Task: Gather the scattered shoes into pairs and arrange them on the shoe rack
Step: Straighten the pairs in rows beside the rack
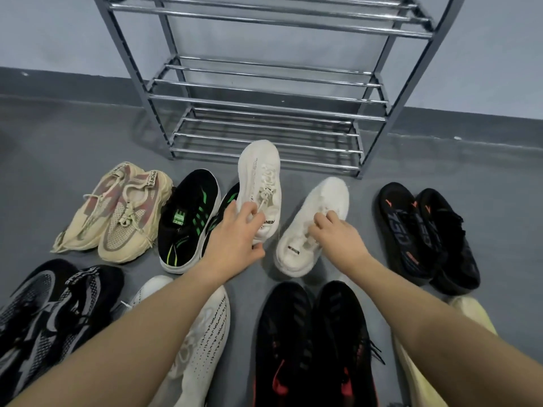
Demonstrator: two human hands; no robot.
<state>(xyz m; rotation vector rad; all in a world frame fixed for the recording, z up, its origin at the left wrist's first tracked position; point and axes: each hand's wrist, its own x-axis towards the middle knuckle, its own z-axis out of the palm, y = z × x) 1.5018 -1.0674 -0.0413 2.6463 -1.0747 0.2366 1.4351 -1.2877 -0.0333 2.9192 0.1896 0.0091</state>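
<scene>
Just before the empty shoe rack (264,107), the left hand (235,233) grips one white knit sneaker (260,177) by its collar, lifted; the right hand (338,230) pinches its mate (317,230) at the tongue, resting on the floor. Both look light, soft and floppy; heel-collar holds should suit best.
</scene>
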